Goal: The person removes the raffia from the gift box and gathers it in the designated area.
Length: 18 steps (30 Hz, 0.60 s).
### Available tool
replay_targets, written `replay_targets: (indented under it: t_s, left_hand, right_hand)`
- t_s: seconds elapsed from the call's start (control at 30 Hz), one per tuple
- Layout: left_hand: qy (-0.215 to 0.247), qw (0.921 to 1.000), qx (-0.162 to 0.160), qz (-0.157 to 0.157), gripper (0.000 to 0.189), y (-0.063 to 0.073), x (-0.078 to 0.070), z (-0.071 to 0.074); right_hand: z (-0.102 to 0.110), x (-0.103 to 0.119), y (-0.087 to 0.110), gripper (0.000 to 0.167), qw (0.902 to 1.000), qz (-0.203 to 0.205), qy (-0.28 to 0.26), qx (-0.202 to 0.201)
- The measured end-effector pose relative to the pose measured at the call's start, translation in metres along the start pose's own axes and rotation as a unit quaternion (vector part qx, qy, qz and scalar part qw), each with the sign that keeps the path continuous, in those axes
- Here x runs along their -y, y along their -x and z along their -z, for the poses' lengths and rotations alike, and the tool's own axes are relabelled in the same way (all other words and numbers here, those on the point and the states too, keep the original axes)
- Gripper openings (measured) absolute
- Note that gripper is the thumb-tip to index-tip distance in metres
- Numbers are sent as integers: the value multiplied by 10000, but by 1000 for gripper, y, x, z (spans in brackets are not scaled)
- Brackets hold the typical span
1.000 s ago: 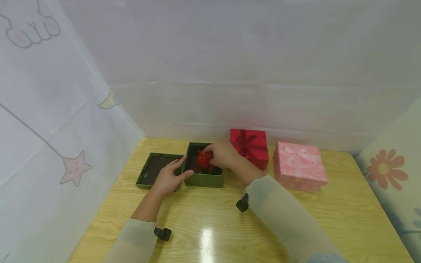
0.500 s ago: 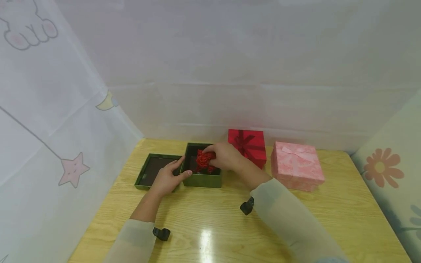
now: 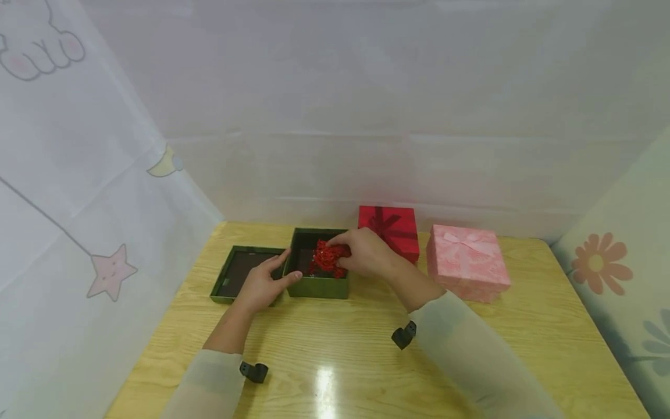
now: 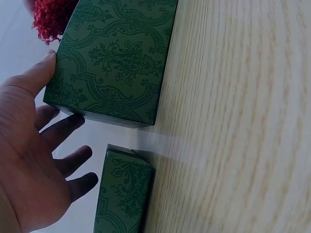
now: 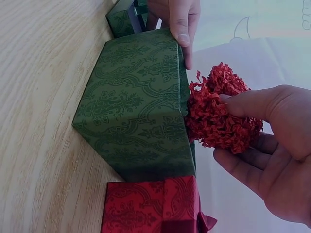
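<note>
My right hand [image 3: 368,251] pinches a bunch of red shredded paper [image 5: 223,114] between thumb and fingers. The bunch sticks up out of an open green patterned box [image 3: 319,287], and its lower part is hidden behind the box wall in the right wrist view. On the box's left side rests my left hand [image 3: 262,285], thumb at the near left corner and fingers spread along the left wall, as the left wrist view also shows. Next to it lies the green lid [image 4: 121,194], inner side up, partly covered by my left hand in the head view.
A red gift box [image 3: 400,218] with a dark ribbon stands just right of the green box. Farther right is a pink gift box [image 3: 466,256] with a bow. All stand on a wooden table [image 3: 293,355], with printed white cloth [image 3: 314,116] behind.
My right hand has risen slightly and shifted right, bringing more of the red shredded paper up into sight. My left hand keeps its place on the box. The head view has shifted a little.
</note>
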<state>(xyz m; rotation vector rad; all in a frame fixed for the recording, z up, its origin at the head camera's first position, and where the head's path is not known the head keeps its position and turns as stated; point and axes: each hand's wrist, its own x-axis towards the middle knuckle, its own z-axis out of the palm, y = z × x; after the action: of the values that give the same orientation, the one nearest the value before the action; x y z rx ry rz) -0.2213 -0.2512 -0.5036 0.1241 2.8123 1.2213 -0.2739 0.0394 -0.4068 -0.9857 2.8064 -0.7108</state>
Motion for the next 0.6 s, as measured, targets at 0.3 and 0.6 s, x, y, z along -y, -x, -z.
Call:
replay_targets:
  t_s: [0.3, 0.6]
  left_hand:
    - [29, 10000, -11, -25, 90, 1, 2, 0]
    - [77, 9999, -10, -65, 90, 2, 2, 0]
  right_hand:
    - [8, -3, 22, 37, 9996, 69, -196, -181]
    - [12, -13, 46, 38, 9991, 101, -320, -253]
